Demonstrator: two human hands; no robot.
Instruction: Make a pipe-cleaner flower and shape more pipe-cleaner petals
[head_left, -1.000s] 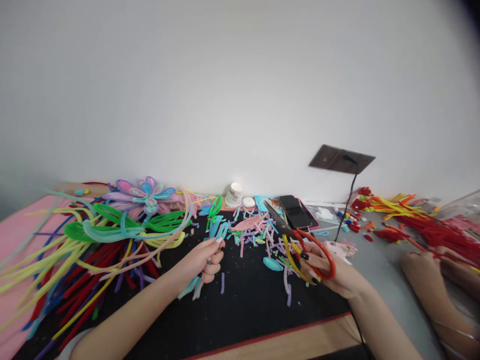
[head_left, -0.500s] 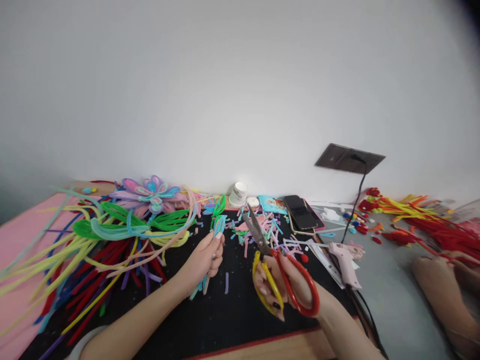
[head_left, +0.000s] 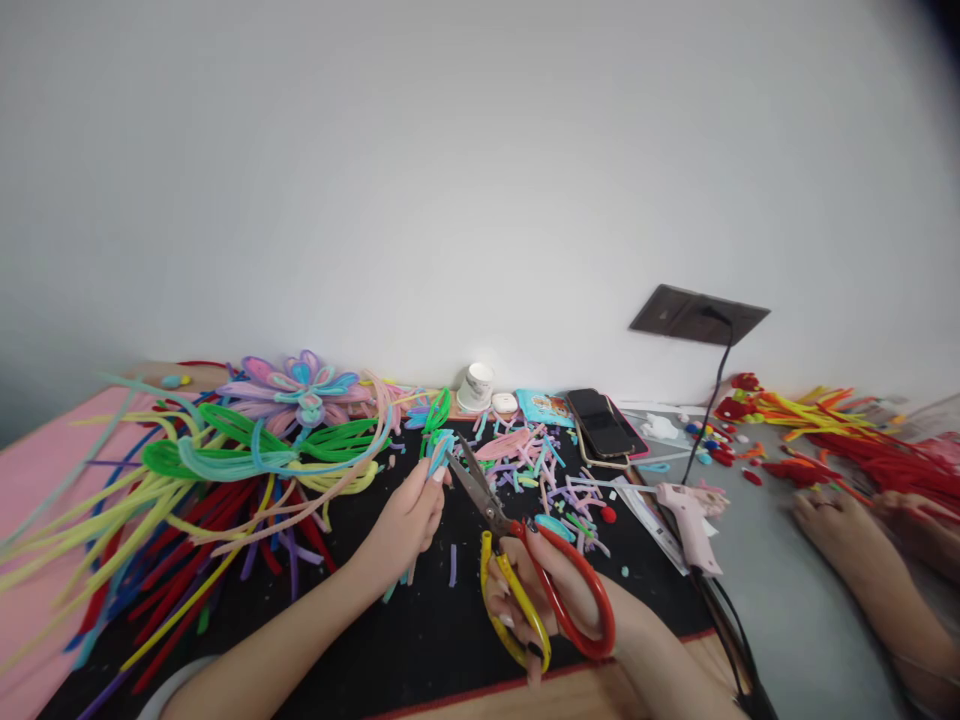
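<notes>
My left hand [head_left: 416,505] is closed around a small bundle of blue and pastel pipe cleaners [head_left: 440,452], whose looped tops stick up above my fingers and whose ends poke out below. In my right hand [head_left: 544,585] are scissors [head_left: 491,510] with one red and one yellow handle. Their blades are parted and point up and left, with the tips close beside the bundle; whether they touch it I cannot tell. Cut pipe cleaner scraps [head_left: 536,465] lie scattered on the black mat [head_left: 450,650] behind the scissors.
At left lies a heap of long pipe cleaners [head_left: 157,500], with a pastel pipe-cleaner flower [head_left: 304,385] behind it. Along the wall stand a paper cup [head_left: 478,385] and a phone [head_left: 602,422]. A pink glue gun [head_left: 691,525] with a cable lies right, near another person's hands [head_left: 847,530].
My right hand has moved left and slightly down, bringing the scissor blades close to the bundle. My left hand has stayed nearly still. The other person's hand at right has shifted left.
</notes>
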